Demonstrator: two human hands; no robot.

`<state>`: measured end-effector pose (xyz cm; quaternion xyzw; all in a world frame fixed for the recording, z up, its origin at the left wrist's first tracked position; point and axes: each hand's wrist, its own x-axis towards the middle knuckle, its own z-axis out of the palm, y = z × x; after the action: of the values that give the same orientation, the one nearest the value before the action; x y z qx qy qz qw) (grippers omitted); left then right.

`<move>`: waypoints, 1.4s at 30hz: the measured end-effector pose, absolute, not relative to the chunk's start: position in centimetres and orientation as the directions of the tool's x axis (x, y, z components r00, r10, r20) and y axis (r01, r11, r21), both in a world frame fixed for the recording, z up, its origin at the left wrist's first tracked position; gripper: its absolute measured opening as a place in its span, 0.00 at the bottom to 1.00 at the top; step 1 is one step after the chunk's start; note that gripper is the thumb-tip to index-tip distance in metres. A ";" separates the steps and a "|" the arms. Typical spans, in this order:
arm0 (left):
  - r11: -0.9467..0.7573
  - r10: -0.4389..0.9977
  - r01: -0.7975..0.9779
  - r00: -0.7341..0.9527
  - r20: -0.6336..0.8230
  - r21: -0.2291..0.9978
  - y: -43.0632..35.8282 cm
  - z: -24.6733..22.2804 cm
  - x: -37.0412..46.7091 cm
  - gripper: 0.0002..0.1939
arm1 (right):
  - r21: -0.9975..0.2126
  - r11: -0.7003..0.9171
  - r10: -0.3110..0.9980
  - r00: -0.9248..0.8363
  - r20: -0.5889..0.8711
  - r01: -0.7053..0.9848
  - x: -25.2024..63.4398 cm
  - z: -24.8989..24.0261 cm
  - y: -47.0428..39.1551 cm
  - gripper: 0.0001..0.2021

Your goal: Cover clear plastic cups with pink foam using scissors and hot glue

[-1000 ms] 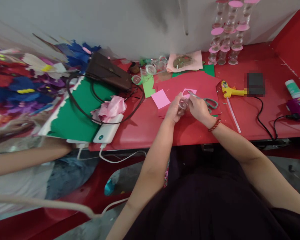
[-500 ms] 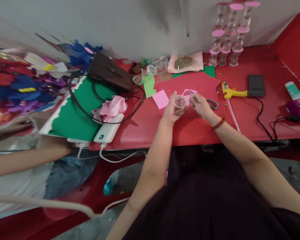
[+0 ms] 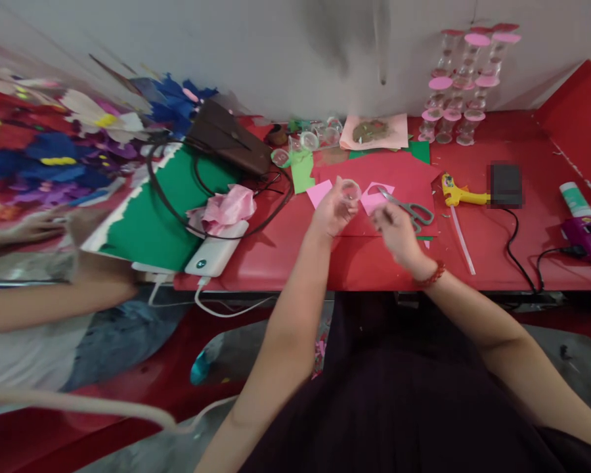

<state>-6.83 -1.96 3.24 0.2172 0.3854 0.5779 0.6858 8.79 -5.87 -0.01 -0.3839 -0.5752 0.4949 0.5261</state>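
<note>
My left hand is closed around a small clear plastic cup, its round rim tilted toward me. To its right, my right hand hovers over the red sheet with bent fingers smeared by motion; whether they hold anything is unclear. Just beyond that hand lie grey-handled scissors, the blades reaching over a pink paper piece with a cut-out. Another pink paper piece is partly hidden behind my left hand. Both pieces rest on a red paper sheet.
A yellow glue gun with a glue stick lies on the right. Stacked clear cups with pink discs stand by the wall. Left are a brown bag, a white power bank and a co-worker's arm.
My right hand has drawn toward me, away from the cup, and the scissors now show more fully. My left hand still holds the cup, now tilted more. The camera view has shifted slightly.
</note>
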 end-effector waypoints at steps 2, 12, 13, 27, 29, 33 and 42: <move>0.154 0.970 -0.592 -0.063 -0.236 0.791 -1.5 4.3 -8.4 0.23 | -0.942 0.329 0.893 -0.346 0.289 0.063 6.2 -1.1 -10.1 0.08; 0.334 0.942 -0.410 0.143 -0.302 0.848 -1.9 4.4 -8.5 0.38 | -0.678 0.668 0.648 -0.687 0.329 0.305 6.8 1.3 -12.5 0.11; 0.358 0.934 -0.413 0.168 -0.316 0.837 -2.0 3.9 -7.7 0.39 | -0.696 0.630 0.741 -0.535 0.407 0.344 7.9 1.8 -10.2 0.11; 0.399 0.907 -0.385 0.300 -0.296 0.832 -3.7 1.3 -2.3 0.36 | -0.676 0.674 0.737 -0.336 0.586 0.299 11.6 -0.3 -0.4 0.12; 0.359 0.924 -0.377 0.275 -0.267 0.854 -4.0 1.1 -2.2 0.34 | -0.746 0.603 0.795 -0.284 0.536 0.281 11.5 0.1 -0.6 0.10; 0.317 0.939 -0.341 0.241 -0.244 0.885 -4.2 0.7 -1.6 0.32 | -0.833 0.482 0.875 -0.187 0.446 0.270 11.3 0.4 -0.5 0.10; 0.219 0.968 -0.270 0.180 -0.174 0.938 -4.1 -0.4 -1.2 0.34 | -0.796 0.419 0.901 -0.087 0.426 0.436 11.1 -0.2 -0.4 0.15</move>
<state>-1.23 -4.11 -0.41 0.4064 0.4294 0.4748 0.6520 11.05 -0.44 -0.20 -0.4807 -0.6955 0.2444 0.4749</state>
